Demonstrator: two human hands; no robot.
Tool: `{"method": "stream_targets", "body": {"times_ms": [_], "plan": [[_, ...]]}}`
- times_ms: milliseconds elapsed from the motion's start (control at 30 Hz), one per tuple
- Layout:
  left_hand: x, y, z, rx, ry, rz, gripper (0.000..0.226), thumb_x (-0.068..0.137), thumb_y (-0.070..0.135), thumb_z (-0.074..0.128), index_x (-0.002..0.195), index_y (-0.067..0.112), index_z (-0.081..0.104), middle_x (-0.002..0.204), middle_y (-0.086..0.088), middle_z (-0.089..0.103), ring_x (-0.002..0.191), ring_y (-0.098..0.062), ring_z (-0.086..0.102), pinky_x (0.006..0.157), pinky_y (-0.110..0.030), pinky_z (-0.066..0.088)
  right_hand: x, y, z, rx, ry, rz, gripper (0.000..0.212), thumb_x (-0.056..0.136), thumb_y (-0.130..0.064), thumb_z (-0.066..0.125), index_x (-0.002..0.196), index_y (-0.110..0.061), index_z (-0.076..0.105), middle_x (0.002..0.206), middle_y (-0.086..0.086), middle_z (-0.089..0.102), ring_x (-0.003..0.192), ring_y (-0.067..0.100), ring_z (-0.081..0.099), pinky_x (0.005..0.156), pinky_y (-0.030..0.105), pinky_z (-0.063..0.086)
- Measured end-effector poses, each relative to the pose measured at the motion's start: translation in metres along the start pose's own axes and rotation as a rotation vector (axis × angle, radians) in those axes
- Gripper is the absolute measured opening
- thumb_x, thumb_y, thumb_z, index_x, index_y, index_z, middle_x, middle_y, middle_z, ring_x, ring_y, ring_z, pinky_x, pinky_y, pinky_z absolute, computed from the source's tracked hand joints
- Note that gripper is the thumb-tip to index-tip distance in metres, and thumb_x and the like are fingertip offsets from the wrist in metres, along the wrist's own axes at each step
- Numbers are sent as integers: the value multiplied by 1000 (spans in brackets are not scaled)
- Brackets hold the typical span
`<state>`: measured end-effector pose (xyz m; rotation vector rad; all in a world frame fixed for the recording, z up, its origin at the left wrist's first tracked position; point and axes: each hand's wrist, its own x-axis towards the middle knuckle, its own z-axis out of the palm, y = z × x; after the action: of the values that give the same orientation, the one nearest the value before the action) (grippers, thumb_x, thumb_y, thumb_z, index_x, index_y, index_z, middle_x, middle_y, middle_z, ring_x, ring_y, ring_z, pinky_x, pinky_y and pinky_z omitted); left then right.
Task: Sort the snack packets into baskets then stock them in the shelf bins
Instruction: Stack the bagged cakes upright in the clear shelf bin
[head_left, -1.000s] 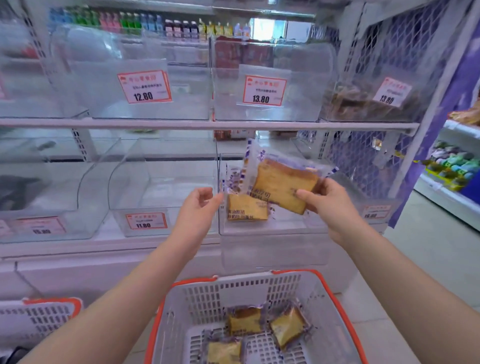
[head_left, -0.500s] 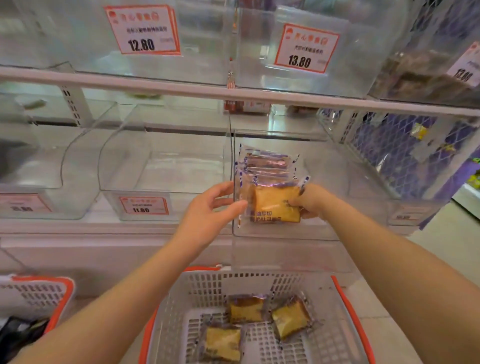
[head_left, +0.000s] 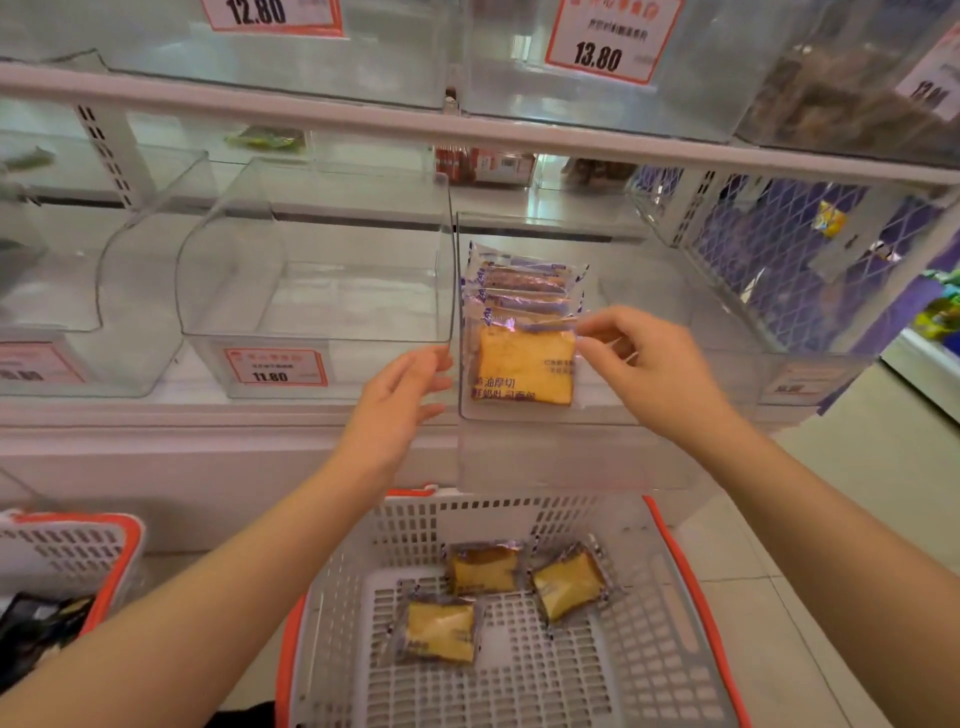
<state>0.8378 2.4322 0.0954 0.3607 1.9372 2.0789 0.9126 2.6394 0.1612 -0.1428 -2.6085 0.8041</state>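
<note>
At the far left a second white plastic basket with an orange rim (head_left: 78, 540) holds dark packets, presumably another sort. Beside it, the clear plastic shelf bin with an 11.80 price tag (head_left: 311, 291) holds nothing visible. The left hand (head_left: 400, 400) hovers at the divider with fingers straight and relaxed, holding nothing, seemingly ready to steady the row. In the next clear shelf bin (head_left: 649, 384), transparent packets of yellow sliced cake (head_left: 522, 364) stand on edge, one behind another, faces toward the aisle and long axes roughly upright, so the label reads from the front. The right hand (head_left: 644, 364) pinches the front packet's upper right corner, apparently squaring it. Below, the white slotted basket with an orange rim (head_left: 675, 571) holds three more cake packets (head_left: 483, 569) lying flat.
</note>
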Motion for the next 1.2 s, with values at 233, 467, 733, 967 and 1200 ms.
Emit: {"method": "stream_targets", "body": {"times_ms": [233,467,733,967,1200], "plan": [[-22,-89,-11,432,-140,-405,13,93,14,51,101,13,61,87,-4,62,77,-15,58,63,-23,47,-96,31,40,-31,-399,-162,17,90,-20,57,82,-10,68,74,-2,67,70,8,57,62,20,39],[-52,-175,-10,1073,-628,-398,21,90,16,50,104,7,63,106,-10,65,101,-24,59,78,-26,42,-152,162,127,-403,-846,312,21,93,-21,47,104,-10,62,109,13,65,99,27,59,82,35,46],[-54,-245,20,1111,-654,-462,26,95,21,45,115,11,59,113,-8,63,103,-23,57,82,-25,40,-168,247,179,-447,-699,595,47,96,-21,44,137,-1,34,132,22,45,117,36,50,91,39,41],[-56,-272,26,1069,-636,-540,28,96,23,44,119,14,57,121,-2,61,109,-18,56,83,-20,38,-170,280,224,-185,-473,976,45,88,-20,61,122,6,48,118,29,57,110,38,55,84,39,44],[-61,-273,27,908,-447,-559,21,95,18,47,107,15,64,109,-2,64,93,-15,58,73,-20,41,-209,260,251,130,-403,1277,26,80,-18,71,90,3,59,81,16,59,78,30,59,74,44,54]]}}
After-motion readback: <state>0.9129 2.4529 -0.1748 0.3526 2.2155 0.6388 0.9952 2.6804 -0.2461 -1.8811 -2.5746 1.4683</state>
